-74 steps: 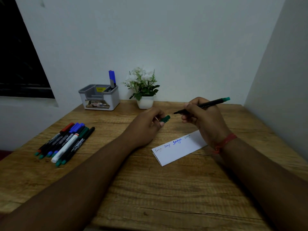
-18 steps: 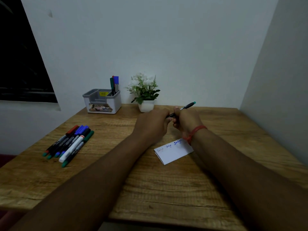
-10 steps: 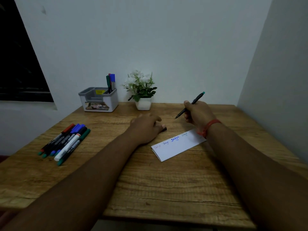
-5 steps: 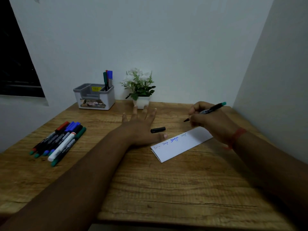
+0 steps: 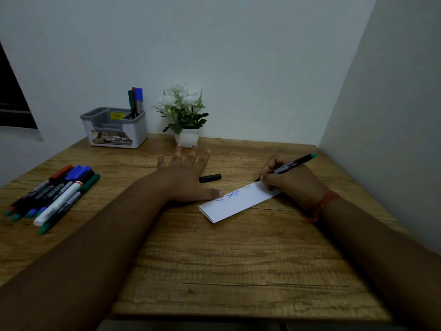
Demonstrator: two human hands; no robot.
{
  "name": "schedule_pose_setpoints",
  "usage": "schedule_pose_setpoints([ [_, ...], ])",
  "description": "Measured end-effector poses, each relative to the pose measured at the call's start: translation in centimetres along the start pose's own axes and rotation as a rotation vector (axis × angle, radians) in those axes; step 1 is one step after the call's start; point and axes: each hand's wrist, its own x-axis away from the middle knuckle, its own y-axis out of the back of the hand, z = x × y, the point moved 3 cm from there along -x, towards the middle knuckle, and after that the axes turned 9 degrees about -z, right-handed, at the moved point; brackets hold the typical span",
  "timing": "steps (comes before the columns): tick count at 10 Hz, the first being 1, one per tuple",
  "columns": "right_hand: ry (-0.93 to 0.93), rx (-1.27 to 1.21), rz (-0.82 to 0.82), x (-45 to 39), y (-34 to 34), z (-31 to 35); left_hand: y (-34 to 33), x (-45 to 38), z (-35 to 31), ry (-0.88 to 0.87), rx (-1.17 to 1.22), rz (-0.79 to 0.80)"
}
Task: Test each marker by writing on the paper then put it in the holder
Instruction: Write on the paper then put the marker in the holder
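Tabletop (image 5: 214, 259) condition: the left hand (image 5: 183, 177), which half a second ago lay beside the black cap (image 5: 210, 178), now lies flat with fingers spread, its thumb pressing the near end of the paper (image 5: 238, 201). The right hand (image 5: 293, 180) has come down; its fingers grip the green-ended marker (image 5: 290, 166), tip at the paper's far end beyond four written words. Judgement: the cap is off and the writing test is about to begin. Untested markers (image 5: 52, 194) lie in a row at the left, well apart from the paper. Holder (image 5: 114, 130) stands at the back left beside a potted plant (image 5: 183, 115); its rear right compartment holds stored markers (image 5: 135, 101), seemingly three, upright. Other compartments appear empty.
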Motion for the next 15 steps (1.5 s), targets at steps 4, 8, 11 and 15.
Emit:
schedule_pose_setpoints([
  [4,-0.001,0.071,0.008,-0.58,-0.36,-0.74,-0.08,-0.19,-0.04,0.009,0.023,0.013],
  [8,-0.026,0.060,0.013,-0.66,-0.18,-0.70,-0.11,-0.22,0.00,0.004,0.021,0.002],
  [11,-0.056,0.050,0.000,-0.75,-0.26,-0.69,-0.25,-0.33,0.10,0.003,0.021,0.000],
  [15,-0.075,0.068,-0.014,-0.84,-0.14,-0.74,-0.21,-0.35,0.12,0.001,0.022,0.013],
])
